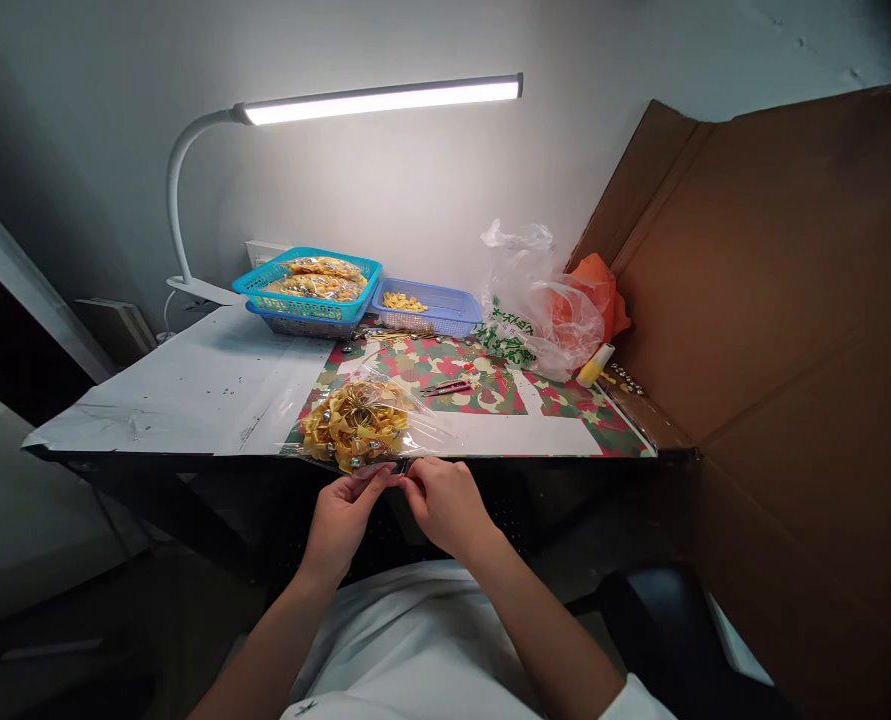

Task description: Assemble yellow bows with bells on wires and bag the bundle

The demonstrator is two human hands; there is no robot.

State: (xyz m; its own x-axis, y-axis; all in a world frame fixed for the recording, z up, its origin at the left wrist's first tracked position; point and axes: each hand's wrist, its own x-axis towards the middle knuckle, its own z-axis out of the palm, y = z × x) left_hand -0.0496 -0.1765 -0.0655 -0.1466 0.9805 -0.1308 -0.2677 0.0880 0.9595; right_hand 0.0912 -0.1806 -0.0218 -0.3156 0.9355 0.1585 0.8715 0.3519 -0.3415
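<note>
A clear plastic bag filled with yellow flower-like pieces and silver beads lies at the table's front edge. My left hand pinches the near edge of this bag with thumb and fingers. Close beside it, my right hand is closed at the same edge, its fingertips almost meeting those of the left. Something small and dark shows between the fingertips, too small to make out. Just beyond the bag, a pair of reddish-handled tweezers or snips rests on the patterned covering.
A turquoise basket of filled bags sits at the back on another basket. Beside it stands a blue-purple basket with yellow pieces. Plastic bags, a yellow-and-white spool and a cardboard wall are on the right. A lamp hangs above.
</note>
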